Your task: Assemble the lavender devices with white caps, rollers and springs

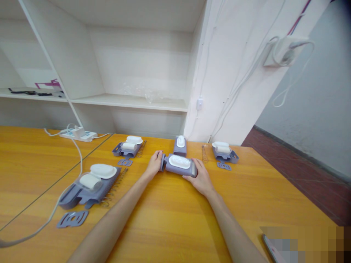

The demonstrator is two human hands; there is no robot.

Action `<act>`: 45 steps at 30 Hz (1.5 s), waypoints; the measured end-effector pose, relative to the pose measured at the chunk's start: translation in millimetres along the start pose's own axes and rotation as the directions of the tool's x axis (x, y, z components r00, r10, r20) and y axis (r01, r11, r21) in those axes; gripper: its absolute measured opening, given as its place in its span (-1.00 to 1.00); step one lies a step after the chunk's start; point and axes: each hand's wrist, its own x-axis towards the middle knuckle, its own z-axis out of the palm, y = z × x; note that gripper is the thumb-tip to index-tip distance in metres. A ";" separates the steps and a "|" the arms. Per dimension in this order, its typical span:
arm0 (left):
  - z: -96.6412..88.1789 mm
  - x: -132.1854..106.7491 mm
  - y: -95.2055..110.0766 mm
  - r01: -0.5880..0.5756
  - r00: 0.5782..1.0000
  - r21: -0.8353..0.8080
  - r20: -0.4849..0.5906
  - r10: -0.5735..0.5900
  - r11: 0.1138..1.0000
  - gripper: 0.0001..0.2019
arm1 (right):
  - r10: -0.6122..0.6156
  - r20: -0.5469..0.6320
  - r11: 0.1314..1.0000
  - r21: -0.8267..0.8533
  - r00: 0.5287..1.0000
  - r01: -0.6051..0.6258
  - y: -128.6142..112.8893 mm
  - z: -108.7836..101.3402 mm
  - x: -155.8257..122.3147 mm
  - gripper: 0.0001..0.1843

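My right hand (201,178) is closed round the right end of a grey-purple plastic housing (175,171), which lies on its side with a white oval bristled piece (179,161) facing up. At the housing's left end, my left hand (155,164) grips a grey-purple end cap (162,163). A narrow part seems to link cap and housing; whether they are joined is unclear. Just behind stands another grey-purple housing (180,149) with a white bristled piece (180,141) on it.
Parts sets lie around: a near-left housing (105,184) with a white roller (90,181), spring (115,186) and slotted plate (72,218), a far-left housing (134,150) and a right housing (223,156). A power strip (78,134) trails a cable. A phone (270,248) lies front right.
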 end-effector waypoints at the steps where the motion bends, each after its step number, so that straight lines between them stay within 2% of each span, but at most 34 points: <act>1: 0.5 -1.0 0.6 -0.001 1.000 -0.008 0.010 0.001 1.000 -0.68 | -0.010 0.009 1.000 0.005 1.000 0.010 -0.2 1.3 -0.3 -0.19; 5: 0.3 -5.8 2.3 0.006 0.998 -0.041 0.066 -0.003 0.999 -0.59 | -0.014 0.041 1.000 -0.004 0.999 0.014 0.9 6.3 -1.2 -0.17; 9: -2.5 -8.5 2.0 0.093 0.988 -0.147 0.140 -0.072 0.985 -0.38 | 0.009 0.042 1.000 -0.019 0.999 -0.008 2.2 7.2 -1.0 -0.16; 18: 2.6 -8.7 2.0 0.179 0.983 -0.376 0.096 -0.153 0.909 -0.26 | 0.017 0.026 1.000 0.000 1.000 -0.017 3.0 7.9 -1.2 -0.17; 22: 1.5 -8.6 3.4 0.219 0.975 -0.428 0.129 -0.181 0.877 -0.24 | 0.003 0.022 1.000 0.008 1.000 -0.004 1.8 7.7 -1.3 -0.17; 28: -1.1 -7.2 3.4 0.194 0.981 -0.384 0.103 -0.167 0.903 -0.24 | -0.028 0.052 0.999 -0.019 0.998 0.029 1.6 9.0 -2.8 -0.15; 36: 1.6 -10.1 5.7 0.089 0.994 -0.102 0.076 -0.081 0.991 -0.52 | -0.066 0.041 0.996 -0.052 0.997 0.068 -0.2 9.3 -5.5 -0.13; 39: 5.2 -9.6 3.7 0.066 0.995 -0.115 0.087 -0.056 0.991 -0.60 | -0.073 0.034 0.995 -0.061 0.997 0.075 -1.3 9.8 -5.7 -0.14; 45: 7.1 -11.5 3.1 0.101 0.991 -0.103 0.099 -0.091 0.990 -0.57 | -0.049 0.040 0.998 -0.047 0.998 0.051 1.4 10.2 -4.3 -0.15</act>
